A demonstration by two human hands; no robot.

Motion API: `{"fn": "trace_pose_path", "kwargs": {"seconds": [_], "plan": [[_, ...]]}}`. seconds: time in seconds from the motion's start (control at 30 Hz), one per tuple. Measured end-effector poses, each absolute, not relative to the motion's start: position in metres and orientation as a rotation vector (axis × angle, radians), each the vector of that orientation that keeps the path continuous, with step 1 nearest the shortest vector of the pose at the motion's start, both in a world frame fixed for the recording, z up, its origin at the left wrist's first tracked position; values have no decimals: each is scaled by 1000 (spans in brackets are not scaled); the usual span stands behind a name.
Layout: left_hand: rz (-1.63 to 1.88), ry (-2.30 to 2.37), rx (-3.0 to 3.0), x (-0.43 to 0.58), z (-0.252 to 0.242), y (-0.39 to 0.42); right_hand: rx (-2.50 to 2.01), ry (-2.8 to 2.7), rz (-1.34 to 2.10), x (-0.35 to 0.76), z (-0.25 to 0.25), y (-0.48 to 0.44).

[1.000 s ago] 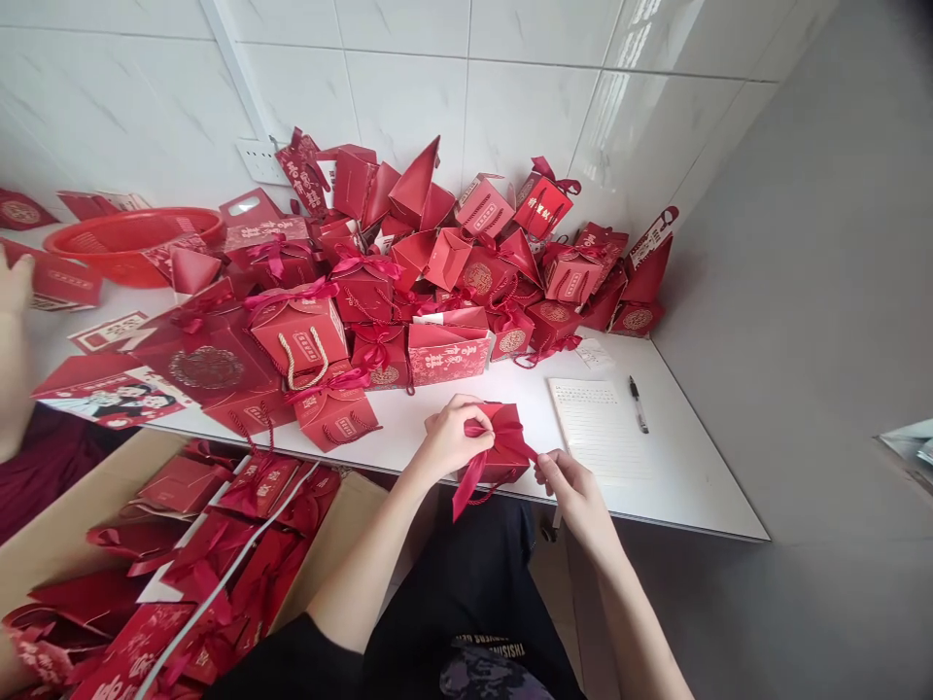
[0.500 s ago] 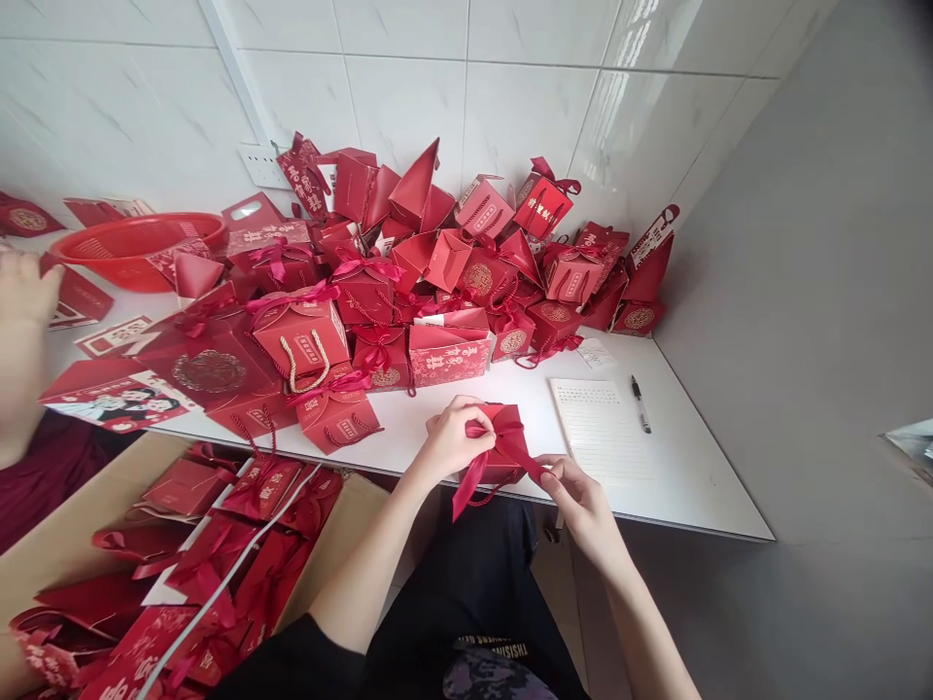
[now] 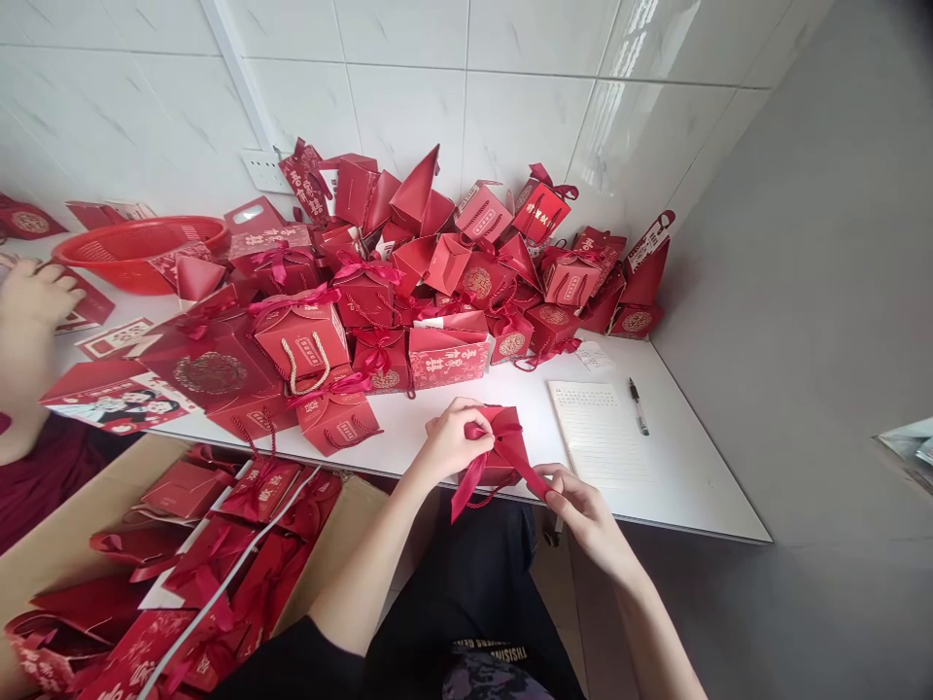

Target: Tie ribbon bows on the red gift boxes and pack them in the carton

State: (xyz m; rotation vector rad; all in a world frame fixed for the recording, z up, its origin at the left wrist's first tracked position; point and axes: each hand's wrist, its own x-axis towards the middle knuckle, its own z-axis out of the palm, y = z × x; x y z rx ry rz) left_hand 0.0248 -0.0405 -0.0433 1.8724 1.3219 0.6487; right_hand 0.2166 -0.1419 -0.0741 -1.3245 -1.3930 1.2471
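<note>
A small red gift box (image 3: 501,472) with a red ribbon (image 3: 510,439) sits at the near edge of the white table (image 3: 685,467). My left hand (image 3: 452,439) is closed on the ribbon's loop at the top of the box. My right hand (image 3: 575,498) pinches one ribbon end and holds it out to the lower right, taut. The other ribbon tail hangs down over the table edge.
A big heap of red gift boxes (image 3: 408,282) fills the back of the table. A lined notepad (image 3: 599,430) and a pen (image 3: 637,404) lie to the right. A cardboard carton (image 3: 182,544) of red boxes stands lower left. Another person's hand (image 3: 33,297) rests near a red basket (image 3: 135,251).
My right hand has drawn the ribbon end a little farther down and right. The other person's hand at the left has shifted right and curled its fingers.
</note>
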Motion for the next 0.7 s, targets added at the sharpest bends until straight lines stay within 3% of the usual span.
{"fn": "trace_pose_path", "kwargs": {"seconds": [0.13, 0.3, 0.47, 0.7], "plan": [[654, 1281, 1881, 22, -45, -39, -1329, -1269, 1236, 225, -69, -131], [798, 1127, 1820, 17, -45, -38, -1402, -1290, 942, 223, -60, -100], [1060, 1549, 1727, 18, -46, -52, -1394, -1530, 871, 210, -56, -77], [880, 1639, 1773, 19, -52, -61, -1425, -1503, 897, 197, -56, -76]]}}
